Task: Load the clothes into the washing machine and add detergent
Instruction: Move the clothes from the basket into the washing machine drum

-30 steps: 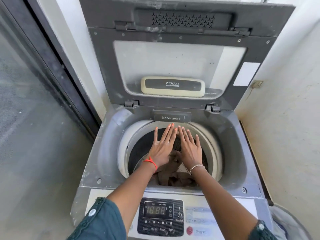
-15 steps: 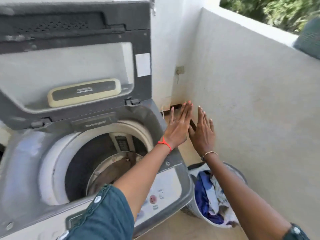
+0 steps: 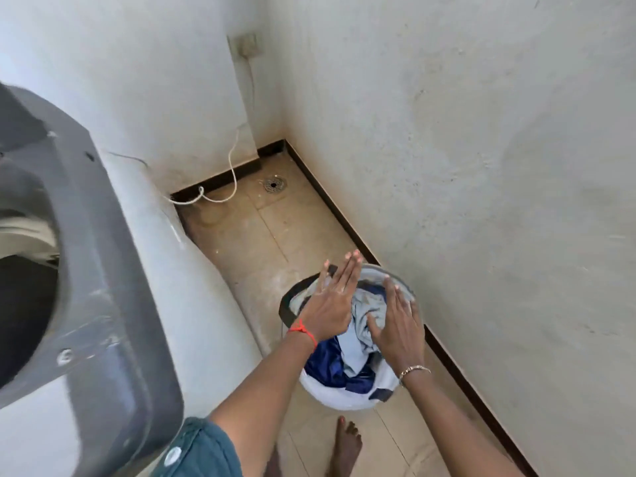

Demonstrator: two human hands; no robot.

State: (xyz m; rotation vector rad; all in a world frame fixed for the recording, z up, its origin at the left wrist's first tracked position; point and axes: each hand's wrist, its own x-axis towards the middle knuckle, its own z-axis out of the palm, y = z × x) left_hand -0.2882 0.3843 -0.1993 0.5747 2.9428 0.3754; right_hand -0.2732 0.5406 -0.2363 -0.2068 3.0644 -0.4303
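A laundry basket (image 3: 347, 401) stands on the floor to the right of the washing machine (image 3: 113, 304), filled with blue, white and pale grey clothes (image 3: 358, 342). My left hand (image 3: 332, 304) hovers flat over the basket's left side, fingers straight and holding nothing. My right hand (image 3: 395, 321) is spread over the pale grey cloth on the right side, fingers apart, with no grip visible. The machine's open tub is only partly in view at the far left edge. No detergent is in view.
A white wall (image 3: 481, 166) runs close along the basket's right side. A floor drain (image 3: 274, 184) and a white cable (image 3: 234, 166) lie in the far corner behind the machine. My bare foot (image 3: 346, 445) is on the tiles just in front of the basket.
My view swung right and down from the washing machine tub to the basket. Both hands left the tub and came down over the clothes in the basket, still empty.
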